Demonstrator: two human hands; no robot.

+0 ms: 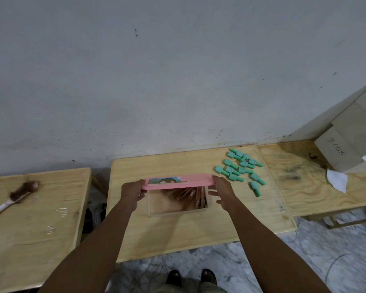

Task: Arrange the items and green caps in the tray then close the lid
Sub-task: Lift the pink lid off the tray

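Note:
A clear tray (156,211) lies on the middle wooden table, with several brown stick-like items (195,197) leaning in its right half. A pink lid (190,180) with a picture sticker stands raised over the tray's far edge. My left hand (131,192) grips the lid's left end. My right hand (221,190) touches its right end with the fingers spread. A pile of several green caps (240,169) lies loose on the table to the right of the tray.
A brown brush (15,196) with a pale handle lies on the left table. Stacked pale boxes (347,140) and a crumpled white paper (337,179) sit on the right table. A grey wall stands right behind the tables. Gaps separate the tables.

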